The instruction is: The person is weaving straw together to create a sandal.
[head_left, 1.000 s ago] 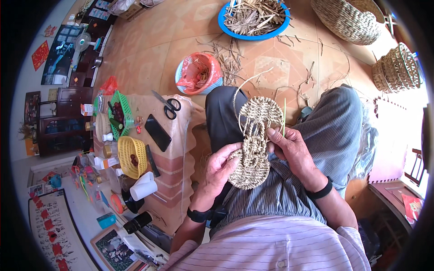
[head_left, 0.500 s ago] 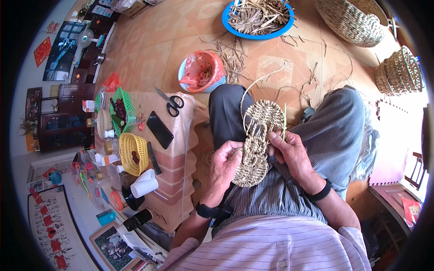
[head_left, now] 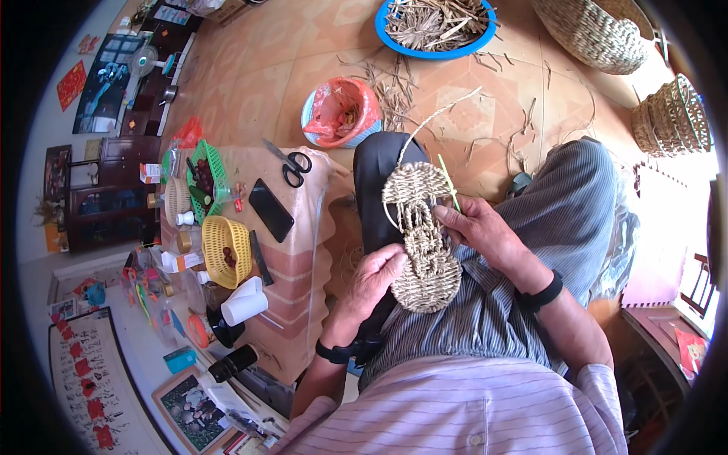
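Over my lap lies a woven straw piece [head_left: 427, 285], shaped like a sandal, with two broad rounded ends and open loops in its narrow middle. My left hand [head_left: 374, 274] pinches its left edge between thumb and fingers. At the right edge of the middle, my right hand [head_left: 484, 230] is closed, thumb on top. A thin green stick [head_left: 448, 182] juts up from beside its fingers; its lower end is hidden. From the upper end of the weave, a straw cord [head_left: 429, 123] runs up over my dark-clad knee.
At my left a cloth-covered table [head_left: 292, 284] bears black scissors [head_left: 296, 168], a phone [head_left: 271, 210], a yellow basket [head_left: 227, 269] and a green basket [head_left: 216, 165]. On the floor stand a red-lined bin [head_left: 371, 106], a blue basin [head_left: 436, 53] of dry strips and woven baskets [head_left: 595, 42].
The woven piece has turned more upright, its upper end shifting left. My right hand and the green stick have moved up and left, and the stick now leans. Both hands keep their hold.
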Action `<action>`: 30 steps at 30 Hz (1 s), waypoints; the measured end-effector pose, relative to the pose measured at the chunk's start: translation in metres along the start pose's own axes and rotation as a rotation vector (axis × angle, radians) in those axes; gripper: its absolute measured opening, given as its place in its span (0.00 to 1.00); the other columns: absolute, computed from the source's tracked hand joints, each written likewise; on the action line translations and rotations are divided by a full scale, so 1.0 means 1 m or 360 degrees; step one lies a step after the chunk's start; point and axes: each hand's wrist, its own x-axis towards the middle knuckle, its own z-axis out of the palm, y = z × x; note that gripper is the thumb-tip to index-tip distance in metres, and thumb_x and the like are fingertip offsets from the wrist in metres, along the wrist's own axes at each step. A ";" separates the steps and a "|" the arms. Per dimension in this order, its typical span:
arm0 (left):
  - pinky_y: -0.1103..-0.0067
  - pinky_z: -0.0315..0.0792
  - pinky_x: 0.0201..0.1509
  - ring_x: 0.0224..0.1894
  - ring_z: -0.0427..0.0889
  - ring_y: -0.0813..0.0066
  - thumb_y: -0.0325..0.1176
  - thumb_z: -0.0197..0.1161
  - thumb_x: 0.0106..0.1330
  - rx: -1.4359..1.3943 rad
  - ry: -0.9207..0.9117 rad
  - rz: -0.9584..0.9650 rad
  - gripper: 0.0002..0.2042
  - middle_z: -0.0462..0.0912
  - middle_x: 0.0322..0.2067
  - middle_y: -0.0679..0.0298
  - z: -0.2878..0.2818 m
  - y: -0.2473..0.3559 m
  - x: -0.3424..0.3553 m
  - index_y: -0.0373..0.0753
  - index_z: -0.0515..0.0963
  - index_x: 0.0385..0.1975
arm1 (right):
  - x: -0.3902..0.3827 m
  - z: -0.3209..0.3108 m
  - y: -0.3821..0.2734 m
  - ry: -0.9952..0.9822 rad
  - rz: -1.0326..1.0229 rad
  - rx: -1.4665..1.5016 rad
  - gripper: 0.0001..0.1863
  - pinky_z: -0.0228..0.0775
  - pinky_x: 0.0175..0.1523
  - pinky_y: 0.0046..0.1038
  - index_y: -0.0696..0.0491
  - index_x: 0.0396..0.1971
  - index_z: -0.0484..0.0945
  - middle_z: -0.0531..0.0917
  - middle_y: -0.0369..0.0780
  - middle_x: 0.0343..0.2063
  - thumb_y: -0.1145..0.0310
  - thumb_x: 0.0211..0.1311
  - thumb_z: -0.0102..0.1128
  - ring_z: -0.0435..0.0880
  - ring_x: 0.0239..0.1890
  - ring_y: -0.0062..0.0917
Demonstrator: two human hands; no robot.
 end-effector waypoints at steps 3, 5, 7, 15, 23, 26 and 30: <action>0.82 0.72 0.48 0.42 0.76 0.85 0.33 0.57 0.76 0.0125 -0.0048 -0.0020 0.14 0.82 0.41 0.68 -0.005 0.016 -0.003 0.29 0.77 0.52 | 0.005 0.005 -0.013 -0.0127 -0.0001 -0.0019 0.19 0.60 0.30 0.24 0.57 0.29 0.81 0.74 0.31 0.18 0.57 0.76 0.58 0.65 0.22 0.14; 0.77 0.76 0.40 0.32 0.82 0.77 0.28 0.63 0.69 0.0195 0.0052 0.0066 0.13 0.86 0.34 0.62 -0.002 0.014 -0.003 0.29 0.77 0.49 | 0.009 0.009 -0.011 -0.0134 -0.0126 -0.0192 0.19 0.63 0.31 0.25 0.58 0.30 0.81 0.75 0.32 0.19 0.57 0.76 0.58 0.68 0.23 0.16; 0.75 0.76 0.38 0.31 0.84 0.69 0.28 0.63 0.68 0.0619 0.0105 0.0071 0.11 0.86 0.31 0.58 -0.003 0.028 -0.007 0.29 0.76 0.46 | 0.011 0.012 -0.019 -0.0151 -0.0182 -0.0493 0.19 0.70 0.36 0.29 0.61 0.34 0.80 0.79 0.36 0.21 0.57 0.76 0.57 0.73 0.26 0.19; 0.67 0.78 0.30 0.29 0.87 0.53 0.30 0.68 0.63 0.1256 0.0112 0.0304 0.08 0.85 0.26 0.53 -0.007 0.032 -0.010 0.35 0.77 0.32 | 0.015 0.018 -0.010 -0.0127 -0.0076 -0.0500 0.20 0.71 0.36 0.30 0.61 0.36 0.82 0.79 0.37 0.21 0.56 0.75 0.58 0.75 0.26 0.20; 0.70 0.76 0.28 0.24 0.85 0.62 0.30 0.69 0.61 0.1435 0.0253 0.0311 0.07 0.82 0.21 0.56 0.001 0.013 -0.013 0.36 0.78 0.31 | 0.022 0.020 0.003 -0.0149 0.0021 -0.0377 0.24 0.61 0.28 0.23 0.54 0.23 0.78 0.73 0.30 0.16 0.50 0.73 0.60 0.68 0.21 0.14; 0.76 0.75 0.28 0.22 0.83 0.73 0.29 0.68 0.63 0.1359 0.0268 0.0321 0.06 0.82 0.20 0.59 0.002 0.015 -0.014 0.35 0.79 0.32 | 0.022 0.019 0.006 -0.0162 -0.0003 -0.0360 0.24 0.62 0.29 0.23 0.54 0.24 0.79 0.75 0.29 0.18 0.50 0.74 0.60 0.69 0.23 0.13; 0.79 0.76 0.33 0.27 0.82 0.78 0.33 0.62 0.73 0.0523 0.0053 -0.0067 0.09 0.84 0.27 0.63 -0.019 0.016 -0.010 0.32 0.79 0.37 | 0.018 0.012 0.015 -0.0231 -0.0085 -0.0356 0.24 0.70 0.38 0.29 0.61 0.35 0.81 0.80 0.36 0.23 0.51 0.75 0.57 0.74 0.29 0.18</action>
